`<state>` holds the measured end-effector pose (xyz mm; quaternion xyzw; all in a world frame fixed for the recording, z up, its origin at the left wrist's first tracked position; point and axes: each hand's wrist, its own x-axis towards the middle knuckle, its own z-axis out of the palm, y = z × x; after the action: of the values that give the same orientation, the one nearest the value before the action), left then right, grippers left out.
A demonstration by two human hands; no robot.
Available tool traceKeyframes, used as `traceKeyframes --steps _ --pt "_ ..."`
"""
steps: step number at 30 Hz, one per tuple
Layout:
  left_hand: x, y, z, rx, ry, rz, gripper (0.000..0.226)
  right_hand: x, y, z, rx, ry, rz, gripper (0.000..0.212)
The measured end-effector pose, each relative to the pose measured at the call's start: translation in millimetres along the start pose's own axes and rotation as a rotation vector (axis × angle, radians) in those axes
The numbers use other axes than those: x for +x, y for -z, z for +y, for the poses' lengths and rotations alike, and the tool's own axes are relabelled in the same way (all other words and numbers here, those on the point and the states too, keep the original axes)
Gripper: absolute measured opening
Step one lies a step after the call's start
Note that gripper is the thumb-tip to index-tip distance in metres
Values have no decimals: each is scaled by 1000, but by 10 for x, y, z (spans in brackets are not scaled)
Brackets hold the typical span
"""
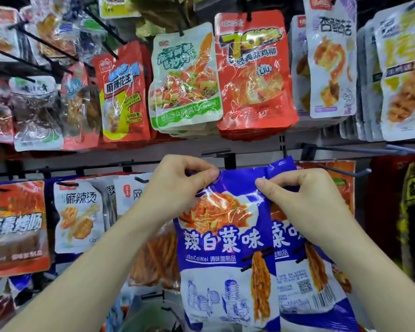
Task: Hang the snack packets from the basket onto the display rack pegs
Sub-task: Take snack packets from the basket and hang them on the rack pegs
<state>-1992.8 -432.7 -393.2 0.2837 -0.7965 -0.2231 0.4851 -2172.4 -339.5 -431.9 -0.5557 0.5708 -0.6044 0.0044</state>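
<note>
Centrally held: a blue snack packet [225,238], printed with white characters and a picture of red shredded food, is kept upright in front of the lower row of the display rack [86,165].
Second packet: a second blue packet [304,274] with the same print is seen just behind the first, overlapped by it and offset to the right.
Left hand: the left hand [175,185] is raised to the front packet's top left corner. Its thumb and forefinger are clamped together on the top edge, beside a small hang hole.
Right hand: the right hand [304,195] is placed at the top, where the two packets overlap. The thumb is pressed on the front and the other fingers [297,174] are curled behind, so the packets are pinched between them.
Pegs: a black peg mount [229,160] is fixed just above the packets' top edge, and a bare wire peg [345,173] juts out to the right. Whether either packet is threaded on a peg cannot be told.
Upper row: a red packet [254,75], a green-and-white packet [187,77], a red-and-yellow packet [122,92] and a purple-and-white packet [331,58] are hung from pegs above the hands.
Lower left: a white packet [79,216] and an orange-red packet [15,226] are hung on the lower row, to the left of the left forearm.
</note>
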Motion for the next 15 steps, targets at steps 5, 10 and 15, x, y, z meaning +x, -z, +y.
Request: traceKeyframes --steps 5,10,15 --pt "50 -4 27 -13 11 -56 10 5 18 33 0 -32 -15 26" --pt "151 -18 -7 -20 37 -124 11 24 38 44 -44 -24 -2 29" --pt "192 -100 -123 43 -29 -63 14 49 23 78 -139 -14 15 29"
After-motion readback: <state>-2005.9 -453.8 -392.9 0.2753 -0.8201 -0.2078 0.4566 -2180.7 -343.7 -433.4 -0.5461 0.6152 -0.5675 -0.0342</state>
